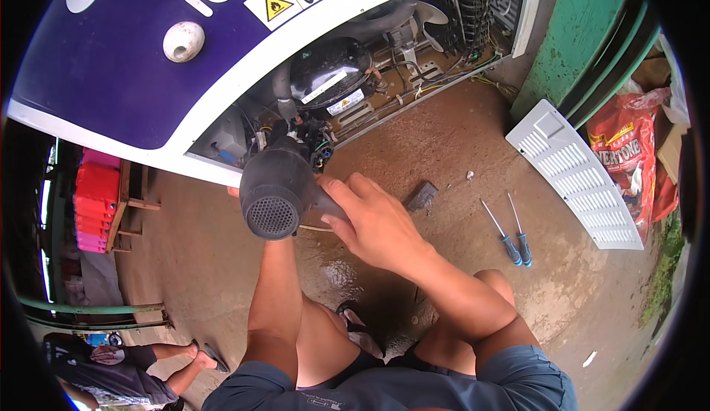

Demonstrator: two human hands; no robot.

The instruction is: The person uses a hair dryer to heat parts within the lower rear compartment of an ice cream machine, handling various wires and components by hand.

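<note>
My right hand point(362, 215) is closed round the handle of a black hair dryer point(277, 178). Its round mesh intake faces up toward me, and the far end points at a cluster of wires point(322, 147) beside a black compressor point(333, 67). These parts sit in the opened base of a purple and white freezer point(118, 63). Most of my left hand point(234, 191) is behind the dryer. Only a bit of it shows at the dryer's left side, so its grip is hidden.
Two screwdrivers point(510, 244) and a small dark block point(421, 196) lie on the wet concrete floor. A white louvred panel point(580, 182) leans at the right near a red sack point(629, 145). Stacked red and pink containers point(96, 204) stand left; another person point(118, 366) is at lower left.
</note>
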